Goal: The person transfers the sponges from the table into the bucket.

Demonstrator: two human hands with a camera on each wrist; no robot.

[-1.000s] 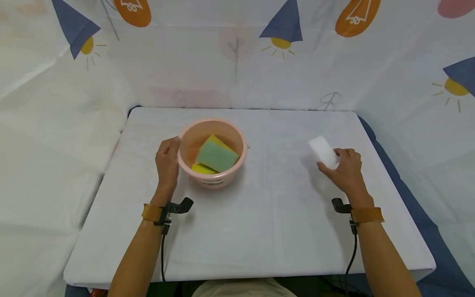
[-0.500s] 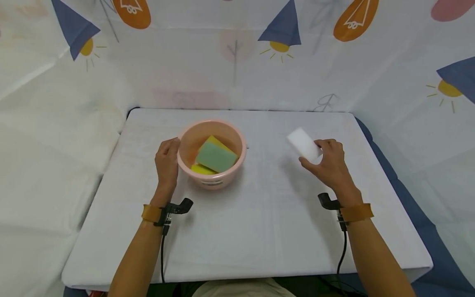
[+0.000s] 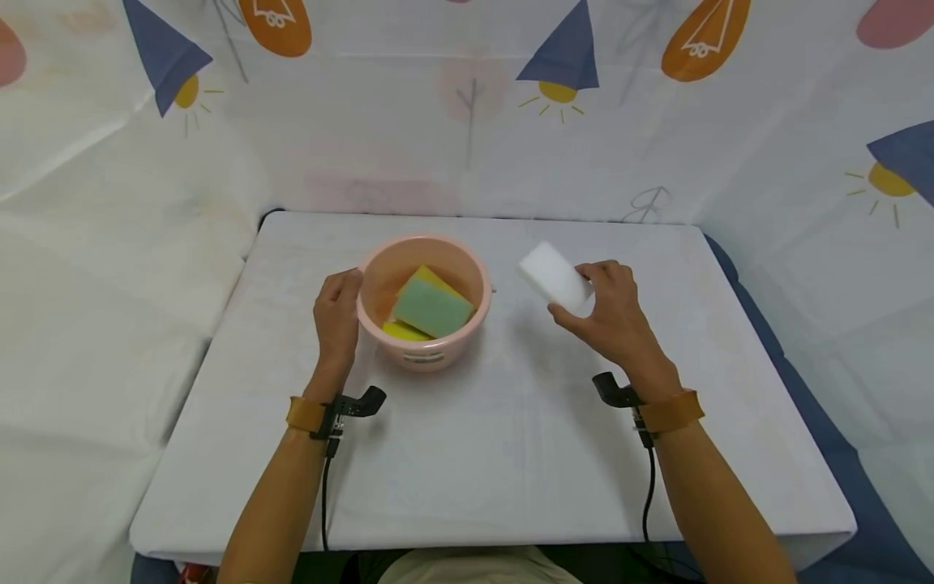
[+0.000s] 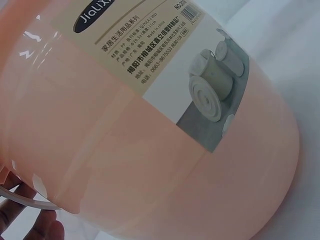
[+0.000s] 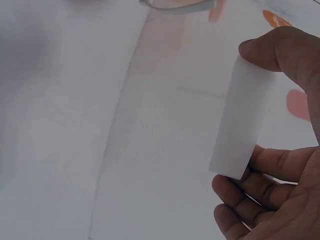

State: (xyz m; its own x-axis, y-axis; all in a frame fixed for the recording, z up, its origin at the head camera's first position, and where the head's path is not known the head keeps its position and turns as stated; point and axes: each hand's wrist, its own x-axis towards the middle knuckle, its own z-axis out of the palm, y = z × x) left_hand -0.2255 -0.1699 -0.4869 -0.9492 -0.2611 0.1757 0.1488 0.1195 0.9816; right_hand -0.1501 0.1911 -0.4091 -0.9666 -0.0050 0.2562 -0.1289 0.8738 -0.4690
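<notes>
A pink plastic bucket (image 3: 461,345) stands on the table, left of the middle. Inside it lie a green sponge (image 3: 432,308) and, partly under that, yellow sponge pieces (image 3: 403,331). My left hand (image 3: 338,315) is at the bucket's left rim; the left wrist view shows its fingers (image 4: 44,222) curled about the thin handle (image 4: 31,202). Right of the bucket, my right hand (image 3: 611,312) holds a white sponge block (image 3: 554,274) above the table. In the right wrist view, the thumb presses one end of the white sponge and the fingers (image 5: 272,187) support the other.
The table (image 3: 503,462) has a white cloth cover. White printed fabric (image 3: 379,113) hangs behind it and at both sides. Wrist cameras are strapped to both arms, and a black cable (image 3: 649,495) trails from the right one over the front edge.
My right hand has carried the white sponge leftward, closer to the bucket. The left hand and bucket keep their places, with only a slight shift of the whole view.
</notes>
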